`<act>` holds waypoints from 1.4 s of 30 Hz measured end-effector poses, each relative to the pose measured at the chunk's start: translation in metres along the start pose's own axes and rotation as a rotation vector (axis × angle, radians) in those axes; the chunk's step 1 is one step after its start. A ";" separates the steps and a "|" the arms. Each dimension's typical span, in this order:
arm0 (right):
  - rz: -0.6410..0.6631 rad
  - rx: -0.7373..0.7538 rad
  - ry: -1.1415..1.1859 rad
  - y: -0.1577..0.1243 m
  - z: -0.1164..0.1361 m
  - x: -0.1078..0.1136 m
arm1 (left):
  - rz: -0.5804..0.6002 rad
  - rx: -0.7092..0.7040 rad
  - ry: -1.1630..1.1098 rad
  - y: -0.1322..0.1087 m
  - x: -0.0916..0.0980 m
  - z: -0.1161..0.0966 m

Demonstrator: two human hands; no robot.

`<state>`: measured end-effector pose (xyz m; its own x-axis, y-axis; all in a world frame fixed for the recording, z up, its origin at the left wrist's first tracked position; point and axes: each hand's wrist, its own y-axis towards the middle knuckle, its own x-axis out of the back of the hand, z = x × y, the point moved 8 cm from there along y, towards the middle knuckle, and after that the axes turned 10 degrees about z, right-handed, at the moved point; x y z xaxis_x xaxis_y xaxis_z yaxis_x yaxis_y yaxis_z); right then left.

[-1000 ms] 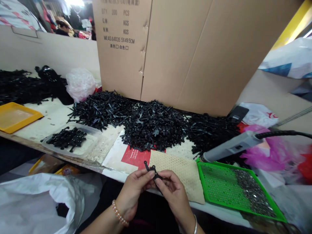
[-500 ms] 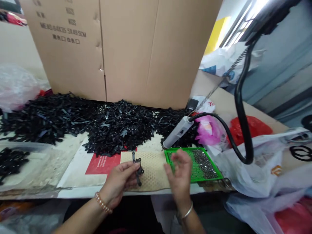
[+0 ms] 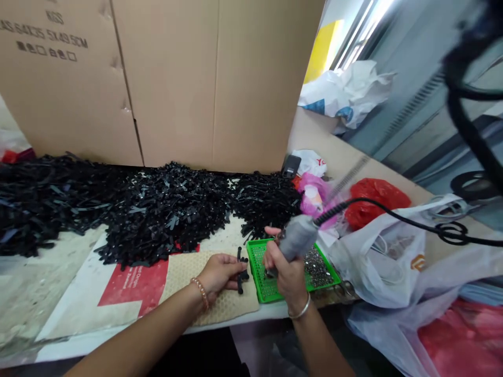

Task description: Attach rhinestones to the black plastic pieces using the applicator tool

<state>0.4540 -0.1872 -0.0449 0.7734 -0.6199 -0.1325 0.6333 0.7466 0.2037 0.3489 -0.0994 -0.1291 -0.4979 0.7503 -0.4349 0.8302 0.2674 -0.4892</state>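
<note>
Hard to see: R hand (image 3: 288,269) & grey tool (image 3: 299,238) a bit blurred, tool's low end partly lost among the fingers; can't tell if it touches anything. L fingertips partly hidden behind the black part (image 3: 242,267). Carton (image 3: 173,84) cut off at top, its print cropped at L edge; L pile (image 3: 55,199) cut off too. Dark thing (image 3: 471,104) top R is too blurry to ID.

Around: carton stands at back of bench (image 3: 23,293), w/ L pile, mid pile (image 3: 168,209) & R pile (image 3: 267,201) of black pcs in front of it. Green tray (image 3: 255,285) sits R of the honeycomb mat (image 3: 184,272), metal bits (image 3: 319,269) toward its R side; R hand & tool block part of the view into it. Black cable (image 3: 377,207) runs R from tool, passing in front of red bag (image 3: 377,201) & above white bag (image 3: 387,262).

Hands: L hand (image 3: 222,272) pinched shut on black part, approx upright in view, over mat's R end, near tray's L rim; can't tell if part touches mat. R hand wrapped round the tool, above tray
</note>
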 end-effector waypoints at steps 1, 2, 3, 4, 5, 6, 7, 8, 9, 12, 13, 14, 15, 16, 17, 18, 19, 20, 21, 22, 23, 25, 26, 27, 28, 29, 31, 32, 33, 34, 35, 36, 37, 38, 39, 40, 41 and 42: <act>-0.010 -0.010 0.053 -0.008 -0.007 0.003 | 0.005 0.004 0.010 0.001 0.000 0.001; -0.020 -0.014 0.095 -0.015 -0.013 0.006 | 0.007 0.009 0.019 0.001 0.001 0.002; -0.030 -0.016 0.121 -0.021 -0.019 0.008 | 0.006 0.018 0.029 0.001 0.002 0.003; -0.042 -0.013 0.137 -0.025 -0.024 0.010 | 0.003 0.031 0.040 0.001 0.003 0.004; -0.055 -0.002 0.146 -0.028 -0.027 0.012 | 0.003 0.046 0.050 0.002 0.003 0.005; -0.067 0.014 0.152 -0.030 -0.029 0.013 | 0.003 0.060 0.059 0.002 0.004 0.006; -0.075 0.034 0.155 -0.030 -0.030 0.013 | 0.003 0.073 0.065 0.003 0.004 0.007; -0.076 0.050 0.156 -0.030 -0.031 0.014 | 0.002 0.079 0.069 0.004 0.004 0.007; -0.073 0.065 0.157 -0.030 -0.032 0.014 | 0.001 0.083 0.071 0.005 0.005 0.008; -0.055 0.072 0.153 -0.028 -0.035 0.013 | 0.006 0.081 0.072 0.006 0.005 0.009; -0.050 0.069 0.152 -0.028 -0.037 0.013 | 0.009 0.082 0.072 0.006 0.005 0.009; -0.047 0.066 0.152 -0.028 -0.038 0.014 | 0.010 0.082 0.074 0.005 0.005 0.009; -0.045 0.065 0.151 -0.028 -0.039 0.014 | 0.011 0.083 0.077 0.005 0.005 0.009; -0.045 0.065 0.150 -0.028 -0.040 0.015 | 0.011 0.084 0.079 0.004 0.005 0.009; -0.044 0.066 0.148 -0.028 -0.040 0.016 | 0.007 0.087 0.080 0.004 0.005 0.009; -0.044 0.069 0.146 -0.029 -0.040 0.016 | 0.001 0.088 0.081 0.003 0.005 0.008; -0.046 0.070 0.143 -0.029 -0.040 0.017 | -0.005 0.089 0.081 0.003 0.005 0.008; -0.049 0.070 0.139 -0.029 -0.040 0.017 | -0.009 0.089 0.081 0.002 0.004 0.008; -0.050 0.070 0.136 -0.029 -0.040 0.017 | -0.012 0.088 0.082 0.002 0.004 0.007; -0.051 0.069 0.134 -0.029 -0.040 0.017 | -0.014 0.086 0.082 0.002 0.004 0.007; -0.051 0.069 0.131 -0.029 -0.040 0.017 | -0.014 0.085 0.083 0.002 0.003 0.006; -0.046 0.071 0.130 -0.028 -0.039 0.016 | -0.012 0.087 0.087 0.002 0.003 0.006; -0.041 0.072 0.128 -0.028 -0.038 0.015 | -0.009 0.089 0.088 0.002 0.003 0.006; -0.037 0.071 0.126 -0.028 -0.037 0.015 | -0.006 0.091 0.088 0.002 0.003 0.006; -0.034 0.069 0.124 -0.028 -0.037 0.015 | -0.003 0.091 0.090 0.002 0.003 0.006; -0.030 0.067 0.120 -0.028 -0.037 0.015 | -0.002 0.091 0.091 0.001 0.003 0.007; -0.029 0.059 0.110 -0.029 -0.037 0.016 | 0.001 0.091 0.093 0.001 0.003 0.007; -0.030 0.052 0.105 -0.029 -0.037 0.017 | 0.001 0.093 0.096 0.001 0.003 0.007; -0.034 0.045 0.101 -0.030 -0.038 0.017 | 0.001 0.092 0.097 0.001 0.003 0.007; -0.037 0.036 0.097 -0.030 -0.038 0.018 | 0.001 0.091 0.097 0.001 0.003 0.007; -0.041 0.029 0.095 -0.030 -0.039 0.018 | 0.003 0.089 0.093 0.001 0.003 0.006; -0.047 0.026 0.096 -0.029 -0.039 0.019 | 0.005 0.088 0.090 0.001 0.002 0.006; -0.049 0.028 0.098 -0.029 -0.039 0.019 | 0.006 0.087 0.088 0.001 0.002 0.006; -0.050 0.033 0.101 -0.029 -0.038 0.018 | 0.006 0.088 0.086 0.001 0.002 0.005; -0.045 0.036 0.105 -0.028 -0.038 0.017 | 0.008 0.087 0.087 0.001 0.002 0.005; -0.037 0.037 0.109 -0.028 -0.037 0.016 | 0.008 0.086 0.088 0.001 0.002 0.005; -0.031 0.037 0.113 -0.028 -0.037 0.016 | 0.009 0.085 0.089 0.000 0.002 0.006; -0.022 0.035 0.115 -0.027 -0.037 0.015 | 0.011 0.083 0.087 0.000 0.002 0.006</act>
<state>0.4494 -0.2080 -0.0886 0.7587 -0.6025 -0.2477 0.6502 0.7232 0.2327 0.3469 -0.1013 -0.1346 -0.4617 0.8039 -0.3749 0.8103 0.2104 -0.5469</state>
